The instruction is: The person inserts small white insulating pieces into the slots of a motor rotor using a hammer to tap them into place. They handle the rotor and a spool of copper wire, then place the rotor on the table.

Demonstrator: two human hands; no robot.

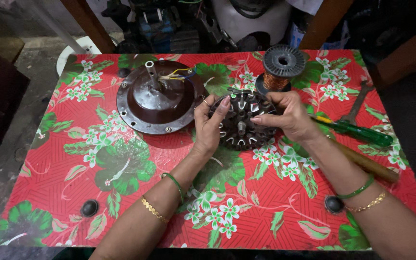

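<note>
A: What's being worked on?

B: Dark round stator core (240, 126), slotted w/ pale liners in the slots, short shaft stub in the middle. It's sitting near the table's center, a bit toward the far edge, on the red floral tablecloth (121, 202).

A: Hands?

B: Both on it. Left hand (208, 126) is gripping the core's left rim, fingers curled over the top edge, thumb on the near side. Right hand (287, 115) is holding the right rim, fingers narrowly pinched at the upper edge. Can't tell if anything thin is running between the fingers, too small to see.

A: What's around it?

B: Just behind the right hand, a spool of copper wire (280, 70) is standing upright, grey flange on top, almost touching the core's far side. To the left, just beside the core, a brown round motor cover (157, 98) is lying flat w/ a grey shaft sticking up and yellow, blue & white leads coming out near the shaft.

A: Tools?

B: Right side: green-handled screwdriver (359, 132) lying diagonally, partly under the right wrist. A wooden handle (369, 164) is lying near it, closer to the near edge, passing under the forearm. A rusty wrench (359, 101) is resting further back by the right edge.

A: Anything else?

B: Two black round knobs on the cloth: one near-left (89, 208), one near-right (334, 204). Green & gold bangles on both wrists. Dark clutter behind the table, too dim to tell apart.
</note>
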